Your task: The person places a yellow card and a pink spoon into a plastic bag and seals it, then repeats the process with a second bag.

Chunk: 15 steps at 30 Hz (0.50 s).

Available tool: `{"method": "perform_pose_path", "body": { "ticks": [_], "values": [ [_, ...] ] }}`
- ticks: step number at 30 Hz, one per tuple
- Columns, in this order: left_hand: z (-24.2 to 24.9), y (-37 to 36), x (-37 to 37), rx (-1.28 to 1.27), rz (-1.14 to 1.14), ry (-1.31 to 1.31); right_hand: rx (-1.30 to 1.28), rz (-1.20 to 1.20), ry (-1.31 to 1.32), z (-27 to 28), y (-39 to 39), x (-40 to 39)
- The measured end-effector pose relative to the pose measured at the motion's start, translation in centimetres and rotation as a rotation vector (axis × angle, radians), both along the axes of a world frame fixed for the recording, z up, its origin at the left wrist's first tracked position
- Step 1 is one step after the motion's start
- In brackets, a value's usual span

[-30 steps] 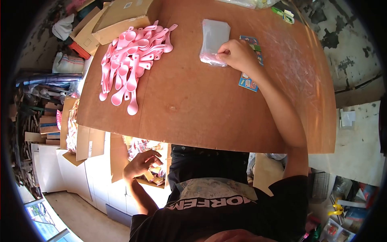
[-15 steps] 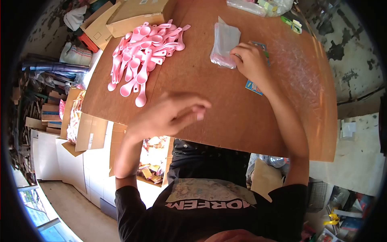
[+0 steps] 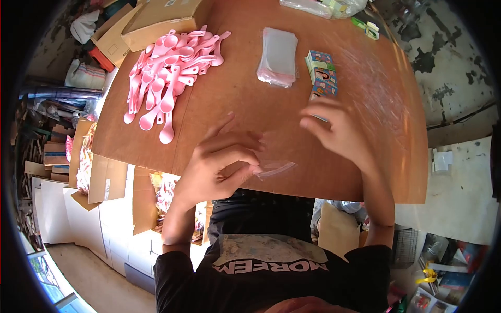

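Near the front edge of the table, my left hand (image 3: 216, 169) pinches a small clear plastic bag (image 3: 277, 170) between thumb and fingertips. The bag lies sideways and is hard to see against the brown wood. My right hand (image 3: 339, 130), slightly blurred, hovers over the near end of the stack of printed blue cards (image 3: 322, 73). Its thumb and fingers are apart, with a bit of blue card showing between them. Beyond my hands, a pile of clear plastic bags (image 3: 279, 55) lies flat. A heap of pink plastic spoons (image 3: 169, 73) covers the table's left part.
A cardboard box (image 3: 162, 23) stands behind the spoons. Loose clear plastic (image 3: 376, 94) spreads over the right side of the brown table (image 3: 235, 99). Green-handled scissors (image 3: 368, 28) lie at the far right edge. An open carton (image 3: 107, 182) stands on the left.
My right hand has left the bag pile and moved down to the near end of the cards. The left hand has shifted right and lower and now holds a clear bag.
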State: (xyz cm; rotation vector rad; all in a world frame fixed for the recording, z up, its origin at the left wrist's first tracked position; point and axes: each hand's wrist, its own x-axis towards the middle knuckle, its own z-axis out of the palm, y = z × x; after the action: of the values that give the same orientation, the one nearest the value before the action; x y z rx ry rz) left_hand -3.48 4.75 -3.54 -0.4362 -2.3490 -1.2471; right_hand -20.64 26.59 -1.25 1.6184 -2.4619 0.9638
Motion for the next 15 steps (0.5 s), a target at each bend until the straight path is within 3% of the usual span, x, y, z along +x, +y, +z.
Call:
{"method": "perform_pose_path", "body": {
  "ticks": [1, 3, 7, 9, 10, 12, 15],
  "values": [
    [-0.1, 0.0, 0.1, 0.033, 0.003, 0.060, 0.002, -0.007, 0.002, -0.7, 0.4, -1.4],
    [-0.4, 0.2, 0.4, 0.138, 0.004, 0.074, 0.071, -0.254, 0.101, -2.3, 1.2, -4.0],
    [-1.1, 0.6, 0.7, 0.333, 0.041, 0.100, 0.005, -0.254, 0.350, -4.4, 1.8, -6.0],
    [-1.1, 0.8, 0.7, 0.342, 0.051, 0.087, 0.066, -0.431, 0.374, -4.5, 1.9, -5.9],
    [-1.1, 0.8, 0.7, 0.350, 0.063, 0.070, 0.065, -0.433, 0.375, -4.4, 1.9, -5.8],
    [-1.2, 0.8, 0.8, 0.355, 0.064, 0.063, 0.240, -0.815, 0.181, -4.1, 1.9, -5.3],
    [-1.5, 1.0, 0.8, 0.368, 0.061, 0.061, 0.214, -0.863, 0.020, -4.0, 2.3, -5.3]
  ]
}}
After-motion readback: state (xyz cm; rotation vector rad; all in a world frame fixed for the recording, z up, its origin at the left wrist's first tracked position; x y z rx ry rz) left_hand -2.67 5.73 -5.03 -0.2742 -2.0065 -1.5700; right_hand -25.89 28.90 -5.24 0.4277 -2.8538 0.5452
